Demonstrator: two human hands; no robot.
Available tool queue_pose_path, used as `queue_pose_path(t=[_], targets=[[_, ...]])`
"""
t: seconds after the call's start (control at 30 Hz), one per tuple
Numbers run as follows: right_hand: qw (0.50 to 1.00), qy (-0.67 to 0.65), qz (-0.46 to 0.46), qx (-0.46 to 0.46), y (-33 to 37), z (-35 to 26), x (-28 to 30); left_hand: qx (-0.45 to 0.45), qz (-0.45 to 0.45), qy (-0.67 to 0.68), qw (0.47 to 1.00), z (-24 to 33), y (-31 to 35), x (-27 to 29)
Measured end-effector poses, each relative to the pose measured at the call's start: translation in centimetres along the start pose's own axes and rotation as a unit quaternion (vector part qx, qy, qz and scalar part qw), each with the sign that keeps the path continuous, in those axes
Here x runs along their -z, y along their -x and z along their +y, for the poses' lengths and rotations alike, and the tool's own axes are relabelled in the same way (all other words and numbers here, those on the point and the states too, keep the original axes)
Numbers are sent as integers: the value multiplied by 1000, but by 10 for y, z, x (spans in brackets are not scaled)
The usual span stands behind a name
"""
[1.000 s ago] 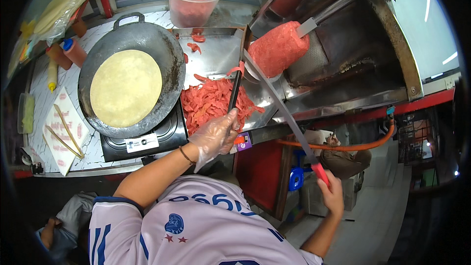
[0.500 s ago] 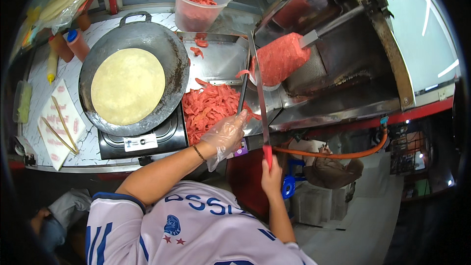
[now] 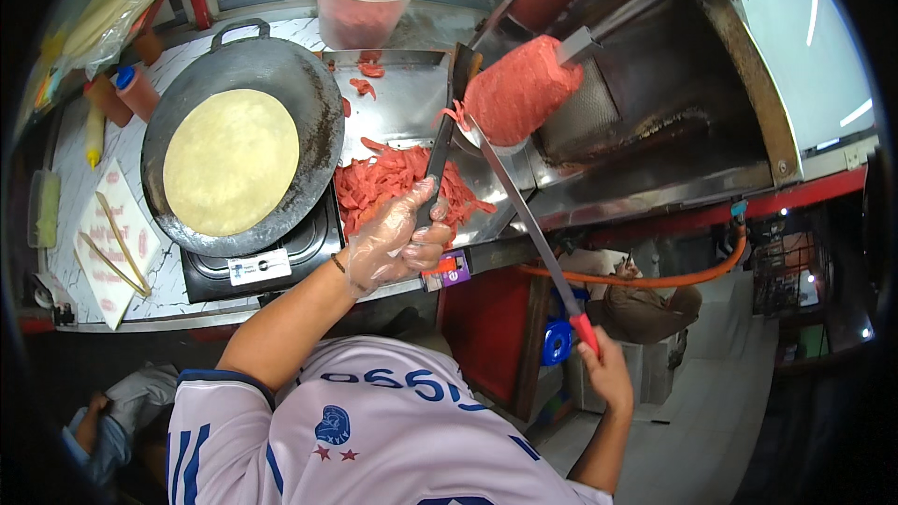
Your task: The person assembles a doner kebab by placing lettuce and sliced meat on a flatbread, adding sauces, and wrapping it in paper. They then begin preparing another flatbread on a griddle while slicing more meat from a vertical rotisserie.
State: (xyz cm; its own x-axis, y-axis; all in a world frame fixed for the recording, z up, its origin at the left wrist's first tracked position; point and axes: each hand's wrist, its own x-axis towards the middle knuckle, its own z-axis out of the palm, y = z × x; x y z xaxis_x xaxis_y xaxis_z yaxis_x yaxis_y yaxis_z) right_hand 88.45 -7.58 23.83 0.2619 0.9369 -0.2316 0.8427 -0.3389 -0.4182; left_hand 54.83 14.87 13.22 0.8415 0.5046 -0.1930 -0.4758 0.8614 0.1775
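Note:
My left hand (image 3: pixel 398 238), in a clear plastic glove, is closed around a long dark tool (image 3: pixel 442 151) whose exact kind I cannot make out. The tool points away over a heap of reddish meat strips (image 3: pixel 388 178) on the metal tray. My right hand (image 3: pixel 606 369), bare, grips the red handle of a long knife (image 3: pixel 528 215). The blade's tip reaches the lower left end of a reddish meat cone (image 3: pixel 524 89) on a tilted metal spit (image 3: pixel 631 7). A few thin shavings (image 3: pixel 456 116) hang at that end, between blade and tool.
Left of the tray, a yellowish flatbread (image 3: pixel 232 161) lies on a dark round pan (image 3: pixel 321 112) over a black stove (image 3: pixel 196 279). A clear bucket of meat (image 3: pixel 367 14) stands behind. Sauce bottles (image 3: pixel 137 93) and wooden tongs (image 3: pixel 114 238) are farther left. An orange hose (image 3: pixel 673 294) runs along the front right.
My right hand has moved right and nearer to me, drawing the knife back and slanting it more. The left hand has turned, and its tool now sits at the cone's lower end.

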Motion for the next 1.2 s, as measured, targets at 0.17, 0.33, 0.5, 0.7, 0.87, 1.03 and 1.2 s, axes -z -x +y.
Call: queue_pose_path(t=[0.17,0.33,0.5,0.7,0.87,1.03,1.2], targets=[[999,31,-12,8,-6,-8,42,-36,111,-160,980,-11,12,-2],[996,-66,50,29,-27,-54,-12,-89,171,-369,909,-33,6,7],[972,-144,135,128,-144,-90,-129,-96,175,-529,825,-48,-18,19],[967,-140,147,153,-119,-74,-144,-122,154,-430,881,-40,-29,11],[994,-63,75,45,-89,-41,-134,-119,143,-357,915,-36,-30,1],[988,-74,62,117,-89,-32,-93,-65,67,-114,989,-26,-25,-7],[1000,-4,-16,2,-11,-2,-33,-26,10,2,1000,-9,-13,-5]])
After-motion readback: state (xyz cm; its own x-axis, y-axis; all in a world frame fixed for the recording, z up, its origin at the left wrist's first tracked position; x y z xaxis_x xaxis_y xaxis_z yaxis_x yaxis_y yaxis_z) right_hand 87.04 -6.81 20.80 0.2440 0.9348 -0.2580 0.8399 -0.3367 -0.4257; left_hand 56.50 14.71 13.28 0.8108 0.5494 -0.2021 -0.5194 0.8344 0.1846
